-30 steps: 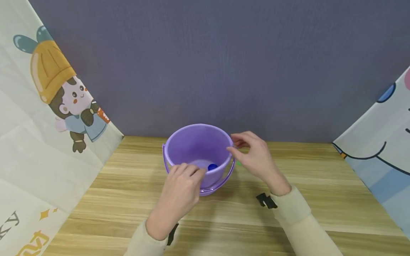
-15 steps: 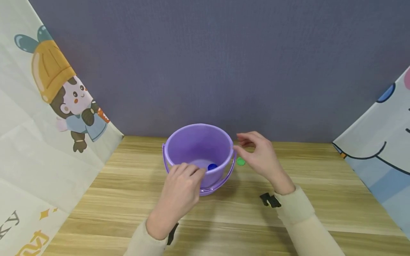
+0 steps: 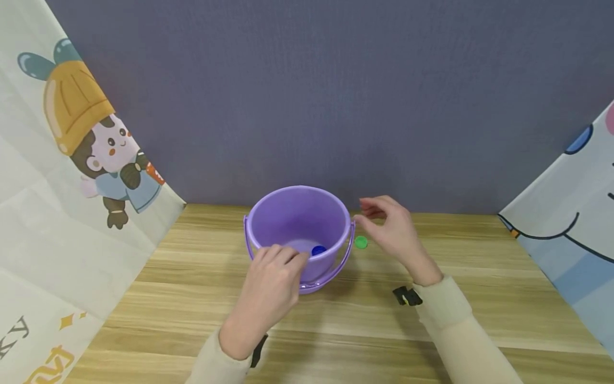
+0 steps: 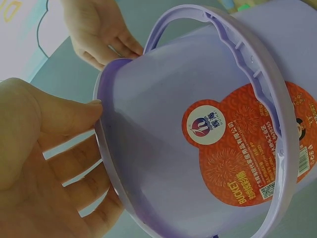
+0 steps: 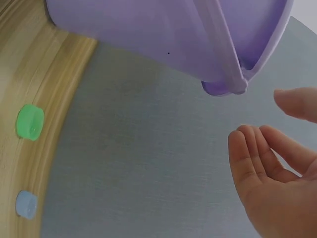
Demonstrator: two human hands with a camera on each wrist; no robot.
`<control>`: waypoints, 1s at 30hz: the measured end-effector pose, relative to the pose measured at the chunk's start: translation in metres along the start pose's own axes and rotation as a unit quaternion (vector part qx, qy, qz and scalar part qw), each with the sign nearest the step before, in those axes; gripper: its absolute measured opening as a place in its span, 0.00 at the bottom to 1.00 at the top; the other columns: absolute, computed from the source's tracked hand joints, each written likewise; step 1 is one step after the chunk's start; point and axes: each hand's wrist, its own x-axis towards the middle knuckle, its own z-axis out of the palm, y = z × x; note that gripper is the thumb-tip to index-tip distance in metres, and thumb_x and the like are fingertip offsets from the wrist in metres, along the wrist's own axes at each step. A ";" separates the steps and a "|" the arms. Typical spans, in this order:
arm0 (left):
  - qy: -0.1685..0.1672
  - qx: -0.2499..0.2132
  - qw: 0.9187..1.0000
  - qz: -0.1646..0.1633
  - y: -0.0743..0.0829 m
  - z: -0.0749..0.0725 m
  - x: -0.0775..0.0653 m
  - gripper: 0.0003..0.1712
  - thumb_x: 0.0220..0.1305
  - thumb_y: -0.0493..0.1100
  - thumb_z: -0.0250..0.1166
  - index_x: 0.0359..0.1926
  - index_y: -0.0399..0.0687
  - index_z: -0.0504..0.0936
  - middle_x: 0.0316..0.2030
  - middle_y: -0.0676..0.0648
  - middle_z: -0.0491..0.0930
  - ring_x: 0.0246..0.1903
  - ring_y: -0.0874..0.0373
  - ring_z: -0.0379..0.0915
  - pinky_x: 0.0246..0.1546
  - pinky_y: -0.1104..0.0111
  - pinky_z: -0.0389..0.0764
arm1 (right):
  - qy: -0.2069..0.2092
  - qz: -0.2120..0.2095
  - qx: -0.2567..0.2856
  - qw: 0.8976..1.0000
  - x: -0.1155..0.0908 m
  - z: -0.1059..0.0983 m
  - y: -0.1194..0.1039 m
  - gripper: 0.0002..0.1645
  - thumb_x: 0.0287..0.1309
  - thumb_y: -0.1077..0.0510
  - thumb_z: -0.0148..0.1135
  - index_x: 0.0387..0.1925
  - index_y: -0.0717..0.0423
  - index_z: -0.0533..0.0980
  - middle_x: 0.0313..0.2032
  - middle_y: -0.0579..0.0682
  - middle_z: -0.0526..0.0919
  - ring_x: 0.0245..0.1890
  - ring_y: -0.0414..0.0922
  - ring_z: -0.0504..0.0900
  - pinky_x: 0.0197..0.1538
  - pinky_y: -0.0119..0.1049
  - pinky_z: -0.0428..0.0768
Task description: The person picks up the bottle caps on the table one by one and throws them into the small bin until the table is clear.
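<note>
Gripped the bucket [image 3: 299,224] at its near rim with the left hand [image 3: 271,282], thumb on the lip and fingers [image 4: 74,163] curled round the wall. Kept it upright on the bench [image 3: 479,320], toward the back, handle folded down around the front. Held nothing in the right hand [image 3: 390,232]: fingers [image 5: 257,148] loose and half curled, hovering just right of the bucket, close above the green cap [image 3: 361,242] but not touching it.

Judged the step as steadying the bucket while going for a cap beside it. Counted one blue cap [image 3: 318,249] already on the bucket floor. Found the green cap flat on the bench, just beside the right wall of the bucket, under the handle pivot. Caught a paler cap [image 5: 26,204] near it in the right wrist view; could not place it from the head view, possibly hidden behind the hand.

Called, next, for a downward pinch on a small, flat, thin thing, fingertips low at the wood, wary of nudging it under the handle. Called then for a lift over the rim.

Left little room at the back, with the grey wall [image 3: 336,106] close behind the bucket. Had printed cloths [image 3: 72,213] slanting in on both flanks. Offered open wood to the right and at the front.
</note>
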 end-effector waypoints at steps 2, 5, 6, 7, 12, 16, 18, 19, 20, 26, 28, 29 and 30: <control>-0.001 -0.002 1.000 0.002 0.000 -0.002 -0.002 0.13 0.56 0.32 0.62 0.41 0.46 0.87 0.33 0.50 0.84 0.33 0.52 0.77 0.38 0.60 0.76 | 0.000 0.009 0.003 1.000 -0.002 0.000 -0.001 0.24 0.56 0.65 0.73 0.54 0.70 0.79 0.47 0.62 0.82 0.45 0.55 0.84 0.51 0.44 0.83; -0.001 -0.004 1.000 0.006 -0.001 -0.006 -0.006 0.13 0.56 0.32 0.63 0.40 0.46 0.87 0.33 0.50 0.84 0.33 0.52 0.77 0.38 0.60 0.76 | 0.001 0.020 0.005 1.000 -0.005 0.001 -0.002 0.24 0.57 0.65 0.72 0.54 0.69 0.79 0.47 0.63 0.82 0.45 0.54 0.84 0.52 0.46 0.83; 0.000 -0.005 1.000 0.007 -0.001 -0.007 -0.007 0.12 0.56 0.32 0.63 0.40 0.46 0.87 0.33 0.50 0.84 0.33 0.52 0.77 0.38 0.60 0.76 | 0.002 0.023 0.003 1.000 -0.006 0.002 -0.003 0.24 0.57 0.64 0.72 0.54 0.69 0.79 0.48 0.63 0.82 0.45 0.54 0.84 0.52 0.47 0.83; 0.000 -0.006 1.000 0.008 -0.001 -0.008 -0.008 0.12 0.56 0.32 0.63 0.40 0.46 0.87 0.33 0.50 0.84 0.33 0.52 0.77 0.38 0.60 0.76 | 0.003 0.026 0.001 1.000 -0.007 0.003 -0.003 0.24 0.57 0.64 0.72 0.54 0.69 0.79 0.48 0.63 0.82 0.45 0.54 0.84 0.52 0.47 0.83; -0.005 -0.015 1.000 0.012 -0.003 -0.015 -0.015 0.12 0.57 0.33 0.62 0.41 0.46 0.88 0.34 0.49 0.84 0.33 0.51 0.77 0.38 0.60 0.76 | 0.005 0.039 -0.008 0.999 -0.013 0.006 -0.005 0.24 0.59 0.63 0.71 0.55 0.69 0.78 0.47 0.64 0.82 0.45 0.55 0.84 0.53 0.49 0.82; -0.009 -0.020 1.000 0.013 -0.003 -0.019 -0.018 0.12 0.58 0.34 0.62 0.41 0.45 0.88 0.34 0.49 0.84 0.33 0.51 0.77 0.38 0.59 0.77 | 0.006 0.051 -0.011 0.999 -0.018 0.010 -0.004 0.23 0.61 0.63 0.70 0.56 0.69 0.78 0.47 0.63 0.82 0.46 0.57 0.83 0.54 0.50 0.82; -0.010 -0.019 1.000 0.013 -0.003 -0.019 -0.019 0.12 0.58 0.34 0.62 0.41 0.46 0.88 0.34 0.49 0.84 0.33 0.51 0.77 0.38 0.59 0.77 | 0.002 0.054 -0.016 0.998 -0.018 0.011 -0.002 0.24 0.61 0.63 0.70 0.56 0.70 0.78 0.47 0.64 0.82 0.46 0.58 0.83 0.55 0.50 0.81; -0.010 -0.019 1.000 0.013 -0.003 -0.019 -0.019 0.12 0.57 0.34 0.62 0.41 0.46 0.88 0.34 0.49 0.84 0.34 0.51 0.77 0.39 0.59 0.77 | 0.000 0.056 -0.020 0.998 -0.018 0.011 -0.001 0.24 0.61 0.63 0.70 0.56 0.70 0.77 0.47 0.64 0.81 0.47 0.58 0.83 0.55 0.51 0.81; -0.011 -0.018 1.000 0.013 -0.003 -0.019 -0.019 0.12 0.57 0.34 0.62 0.41 0.46 0.88 0.34 0.49 0.84 0.34 0.51 0.77 0.39 0.59 0.77 | -0.001 0.058 -0.023 0.998 -0.018 0.012 0.001 0.24 0.61 0.63 0.69 0.56 0.70 0.77 0.47 0.63 0.81 0.47 0.58 0.83 0.56 0.51 0.81; -0.008 -0.015 1.000 0.014 -0.002 -0.017 -0.018 0.12 0.58 0.34 0.62 0.41 0.46 0.88 0.34 0.50 0.84 0.33 0.52 0.77 0.39 0.59 0.76 | -0.006 0.062 -0.038 0.997 -0.016 0.015 0.009 0.24 0.61 0.64 0.69 0.57 0.70 0.77 0.47 0.64 0.81 0.46 0.59 0.84 0.55 0.53 0.81; -0.006 -0.015 1.000 0.015 -0.002 -0.017 -0.018 0.12 0.58 0.34 0.62 0.41 0.46 0.88 0.34 0.50 0.84 0.33 0.52 0.77 0.38 0.59 0.76 | -0.011 0.063 -0.044 0.997 -0.016 0.015 0.012 0.24 0.61 0.64 0.68 0.57 0.70 0.77 0.48 0.65 0.81 0.46 0.59 0.83 0.55 0.53 0.81; -0.006 -0.015 1.000 0.015 -0.002 -0.016 -0.018 0.12 0.58 0.34 0.63 0.41 0.46 0.88 0.34 0.50 0.84 0.33 0.52 0.77 0.38 0.59 0.76 | -0.013 0.064 -0.048 0.997 -0.016 0.016 0.014 0.25 0.61 0.63 0.68 0.57 0.71 0.76 0.48 0.65 0.81 0.46 0.59 0.83 0.55 0.53 0.81; -0.005 -0.015 1.000 0.014 -0.002 -0.016 -0.018 0.12 0.58 0.34 0.63 0.41 0.46 0.88 0.34 0.50 0.84 0.33 0.52 0.77 0.38 0.59 0.76 | -0.015 0.064 -0.052 0.996 -0.016 0.016 0.016 0.25 0.61 0.63 0.68 0.57 0.71 0.76 0.48 0.65 0.81 0.46 0.59 0.83 0.55 0.54 0.81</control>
